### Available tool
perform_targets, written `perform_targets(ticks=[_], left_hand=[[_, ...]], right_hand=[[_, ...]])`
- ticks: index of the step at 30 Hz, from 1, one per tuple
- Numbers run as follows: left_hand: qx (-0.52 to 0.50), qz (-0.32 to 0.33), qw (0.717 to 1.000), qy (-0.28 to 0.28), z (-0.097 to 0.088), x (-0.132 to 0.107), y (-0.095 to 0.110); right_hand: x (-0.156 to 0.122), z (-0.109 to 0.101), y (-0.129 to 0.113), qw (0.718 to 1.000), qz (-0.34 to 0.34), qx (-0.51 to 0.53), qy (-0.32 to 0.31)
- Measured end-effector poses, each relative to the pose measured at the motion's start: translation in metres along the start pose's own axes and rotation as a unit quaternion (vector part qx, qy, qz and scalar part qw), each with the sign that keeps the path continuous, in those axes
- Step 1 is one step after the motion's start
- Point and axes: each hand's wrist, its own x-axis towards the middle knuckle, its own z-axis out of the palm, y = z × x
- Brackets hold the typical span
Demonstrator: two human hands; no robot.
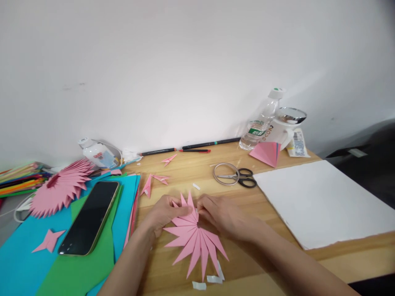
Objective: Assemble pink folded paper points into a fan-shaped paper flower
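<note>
A pink folded-paper star (197, 242) with many pointed petals is between my hands, just above the wooden table. My left hand (166, 211) grips its upper left petals, thumb lying across the top. At the upper right petals, my right hand (219, 216) has its fingers pinched together near the star's centre; a small whitish bit shows at the fingertips, too small to name. Short strips of white tape (214, 279) stick to the table below the star. Loose pink folded pieces (148, 186) rest beyond my left hand.
Scissors (246, 178) overlap a tape ring (226, 174). White board (327, 205) lies right; a water bottle (261, 121), mug (282, 129) and pink paper (267, 153) stand behind. Left are coloured sheets (18, 255), a phone (89, 218), a large pink paper ring (66, 187) and pens (159, 151).
</note>
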Motion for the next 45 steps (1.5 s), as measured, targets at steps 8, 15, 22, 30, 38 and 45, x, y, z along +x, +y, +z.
perform_targets(ticks=[8,15,22,30,38,45], left_hand=[[0.01,0.004,1.0,-0.006,0.0,-0.001,0.0],[-0.002,-0.003,1.0,-0.017,-0.002,0.0,-0.001],[0.009,-0.005,1.0,-0.014,-0.002,0.0,-0.002],[0.014,0.0,1.0,-0.025,-0.002,0.0,0.0],[0.039,-0.002,0.999,-0.015,-0.003,0.002,-0.003],[0.042,-0.005,0.999,0.001,-0.003,0.002,-0.002]], right_hand=[[0.0,0.0,0.006,0.99,0.014,0.132,0.036],[0.001,0.001,0.005,0.997,-0.045,0.06,0.021],[0.0,0.001,0.0,0.997,-0.069,-0.012,-0.015],[-0.001,-0.004,0.003,0.997,-0.023,0.07,-0.013],[0.001,-0.004,-0.001,0.998,-0.062,0.014,-0.027],[0.0,-0.005,-0.004,0.998,-0.047,0.017,-0.031]])
